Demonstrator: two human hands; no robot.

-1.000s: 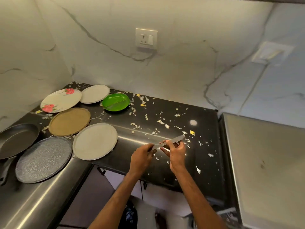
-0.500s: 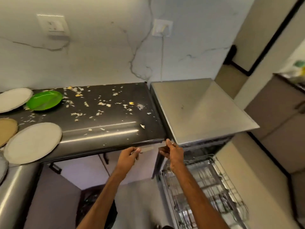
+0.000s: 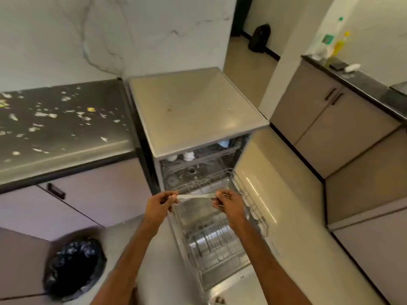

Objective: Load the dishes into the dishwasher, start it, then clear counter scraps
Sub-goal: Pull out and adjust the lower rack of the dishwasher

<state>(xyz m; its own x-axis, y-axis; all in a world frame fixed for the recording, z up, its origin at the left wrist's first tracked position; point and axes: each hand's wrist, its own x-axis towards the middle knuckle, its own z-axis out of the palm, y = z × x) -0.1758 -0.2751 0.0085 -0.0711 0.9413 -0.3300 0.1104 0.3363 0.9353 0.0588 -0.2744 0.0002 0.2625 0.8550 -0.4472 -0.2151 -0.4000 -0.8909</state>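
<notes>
Two hands hold one slim silver utensil (image 3: 195, 196) by its ends. It is flat, narrow and pale grey with a dull shine, too blurred to tell whether it is a knife or another piece of cutlery. It lies level, stretched straight from the left hand (image 3: 159, 204), whose thumb and fingers pinch one end, to the right hand (image 3: 231, 205), whose fingertips pinch the other. The utensil hangs in the air between them, over the far end of the pulled-out lower rack (image 3: 250, 202), which runs back beneath the right hand and forearm. The open dishwasher (image 3: 198, 106) stands just beyond the hands. Up and left of the left hand, the dark counter (image 3: 66, 142) bears pale scraps (image 3: 91, 109). Below and left of that hand stands a bin (image 3: 74, 265) lined with a black bag.
</notes>
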